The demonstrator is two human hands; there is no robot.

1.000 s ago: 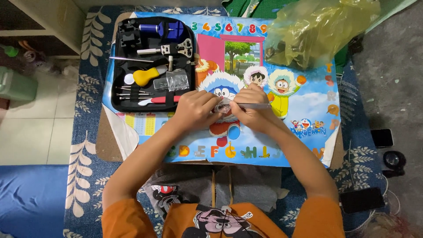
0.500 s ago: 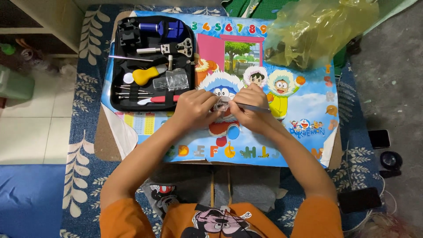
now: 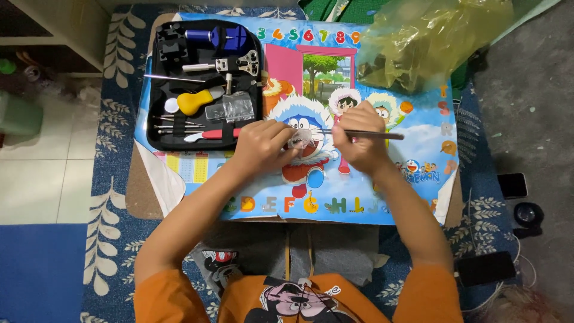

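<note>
Watch-like small piece point(image 3: 301, 139), pale and shiny, sits at the middle of the table point(image 3: 412, 197), pinched under the left hand point(image 3: 261, 145); the fingers cover most of it, so its exact shape is hard to make out. The left grip is pressed together around that piece, fingertips curled onto it. At three o'clock from it, the right hand point(image 3: 360, 145) has its grip closed on a thin metal tool point(image 3: 366, 135), whose handle sticks out toward three o'clock while the tip points at the small piece; whether the tip touches it cannot be told. A bright cartoon mat point(image 3: 382, 191) covers the table, its far right corner buried under a crumpled yellow plastic bag point(image 3: 427, 42) at one o'clock. At ten o'clock lies an open black tool case point(image 3: 203, 84) holding a yellow-handled tool point(image 3: 194, 101), a blue tool point(image 3: 218, 37) and several thin metal picks, too small to tell apart. At four o'clock on the floor, dark phones and a round black object are partly cut off.
</note>
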